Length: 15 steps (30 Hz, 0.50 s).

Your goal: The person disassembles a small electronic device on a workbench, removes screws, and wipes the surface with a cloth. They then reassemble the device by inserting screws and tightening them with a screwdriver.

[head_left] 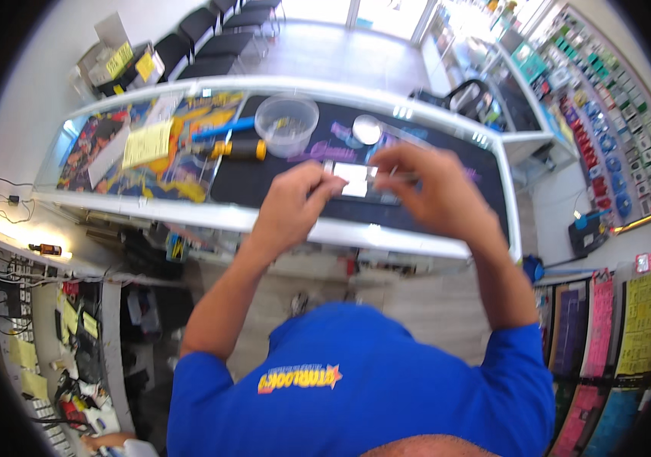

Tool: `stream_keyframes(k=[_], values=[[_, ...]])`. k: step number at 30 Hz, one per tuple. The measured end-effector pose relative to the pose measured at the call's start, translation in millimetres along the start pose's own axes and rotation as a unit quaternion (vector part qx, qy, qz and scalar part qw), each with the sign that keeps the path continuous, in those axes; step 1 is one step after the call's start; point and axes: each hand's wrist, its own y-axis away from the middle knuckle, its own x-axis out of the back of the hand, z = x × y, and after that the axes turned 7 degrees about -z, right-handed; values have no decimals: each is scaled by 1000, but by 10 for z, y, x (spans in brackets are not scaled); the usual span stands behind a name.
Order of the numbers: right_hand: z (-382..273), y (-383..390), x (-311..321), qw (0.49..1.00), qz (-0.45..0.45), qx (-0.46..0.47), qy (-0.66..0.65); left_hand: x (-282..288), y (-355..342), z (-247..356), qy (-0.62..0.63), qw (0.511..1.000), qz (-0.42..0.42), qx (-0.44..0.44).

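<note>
My left hand [292,199] pinches the left edge of a small, flat, white rectangular piece [355,183] between thumb and fingers. The piece has darker parts along its side, and glare hides what kind of thing it is. Over its right end, my right hand [446,192] is closed, thumb and fingertips nearly together. Whatever lies between those fingertips is too small and blurred to name. Both hands are above a black mat [253,183] on the counter. Beyond my left hand stand a clear plastic tub [287,126] and a screwdriver [243,149] with a yellow-and-black handle.
A blue tool [224,128] touches the tub's side. Farther right sits a small round white container [367,129]. Yellow notes [146,145] lie on the colourful left part of the counter. Black chairs [222,44] line the far left. Someone else's hand [108,440] shows at lower left.
</note>
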Motion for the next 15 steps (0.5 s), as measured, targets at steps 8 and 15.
stream_keyframes(k=[8, 15], values=[[17, -525, -99, 991, -93, -40, 86, 188, -243, -447, -129, 986, -48, -93], [235, -848, -422, 964, -183, -59, 183, 101, -451, -802, -235, 963, -70, -111]])
